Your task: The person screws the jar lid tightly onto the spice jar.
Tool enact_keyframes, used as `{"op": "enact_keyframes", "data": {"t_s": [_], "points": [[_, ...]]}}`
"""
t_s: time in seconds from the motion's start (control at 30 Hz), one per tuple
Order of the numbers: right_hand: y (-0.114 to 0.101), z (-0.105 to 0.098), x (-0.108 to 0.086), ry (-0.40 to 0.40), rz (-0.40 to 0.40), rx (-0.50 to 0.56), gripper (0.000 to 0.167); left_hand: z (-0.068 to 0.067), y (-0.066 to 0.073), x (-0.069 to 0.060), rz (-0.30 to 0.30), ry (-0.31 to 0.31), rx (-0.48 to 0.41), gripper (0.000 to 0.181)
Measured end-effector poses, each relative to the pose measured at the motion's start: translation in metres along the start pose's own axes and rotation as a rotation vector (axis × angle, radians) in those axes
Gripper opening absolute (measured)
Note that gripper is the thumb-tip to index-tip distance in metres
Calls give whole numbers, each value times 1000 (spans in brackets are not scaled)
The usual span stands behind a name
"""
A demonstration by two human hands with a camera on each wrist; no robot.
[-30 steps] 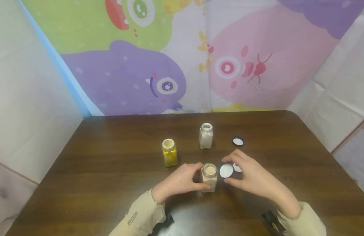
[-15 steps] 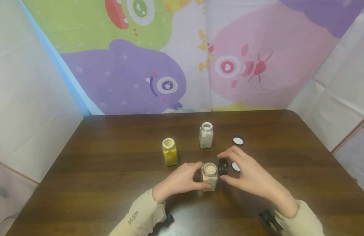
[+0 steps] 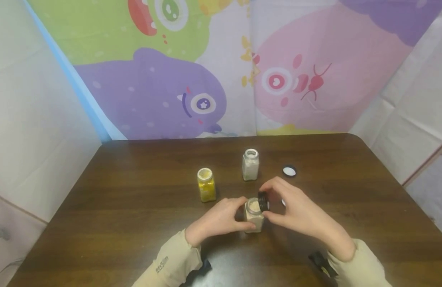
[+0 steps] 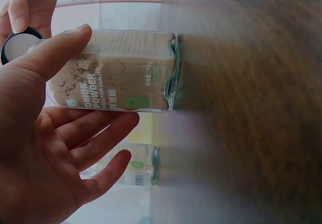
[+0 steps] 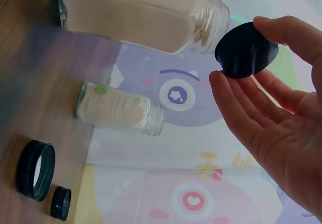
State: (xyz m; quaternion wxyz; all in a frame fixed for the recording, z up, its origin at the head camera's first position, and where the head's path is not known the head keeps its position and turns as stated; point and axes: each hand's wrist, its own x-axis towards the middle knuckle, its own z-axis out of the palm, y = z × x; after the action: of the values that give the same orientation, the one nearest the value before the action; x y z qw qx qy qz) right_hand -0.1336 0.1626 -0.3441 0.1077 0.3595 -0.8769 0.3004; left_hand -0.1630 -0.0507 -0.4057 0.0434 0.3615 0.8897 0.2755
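Note:
A square glass jar of onion powder (image 4: 126, 78) stands upright on the table, its mouth uncovered and tan powder inside. My left hand (image 3: 221, 217) grips it from the left, thumb on the near side and fingers on the far side. A black screw lid (image 5: 246, 50) is pinched between the thumb and fingers of my right hand (image 3: 301, 209). That lid is tilted on edge at the right side of the jar's mouth. In the right wrist view a narrow part of the jar's threaded neck (image 5: 214, 25) shows close beside it.
An open jar of yellow powder (image 3: 206, 189) stands to the left on the brown table (image 3: 142, 187). Farther back is an open jar of whitish powder (image 3: 250, 167). One black lid (image 3: 289, 171) lies white side up behind my right hand; another lid (image 5: 36, 171) is mostly hidden by that hand.
My right hand has moved left toward the jar's mouth. The lid has turned from showing its white inside to standing on edge. My left hand and the jar have stayed put.

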Motion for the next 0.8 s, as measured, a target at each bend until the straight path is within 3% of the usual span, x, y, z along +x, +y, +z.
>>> {"op": "enact_keyframes", "data": {"t_s": [0.23, 0.47, 0.8], "points": [[1, 6, 5, -8, -76, -16, 44, 1, -1, 0, 5, 4, 3, 42], [-3, 10, 8, -78, -32, -35, 44, 1, -3, 1, 18, 3, 2, 40], [-1, 18, 7, -111, 0, -56, 43, 1, -2, 0, 17, 0, -24, 54]]}}
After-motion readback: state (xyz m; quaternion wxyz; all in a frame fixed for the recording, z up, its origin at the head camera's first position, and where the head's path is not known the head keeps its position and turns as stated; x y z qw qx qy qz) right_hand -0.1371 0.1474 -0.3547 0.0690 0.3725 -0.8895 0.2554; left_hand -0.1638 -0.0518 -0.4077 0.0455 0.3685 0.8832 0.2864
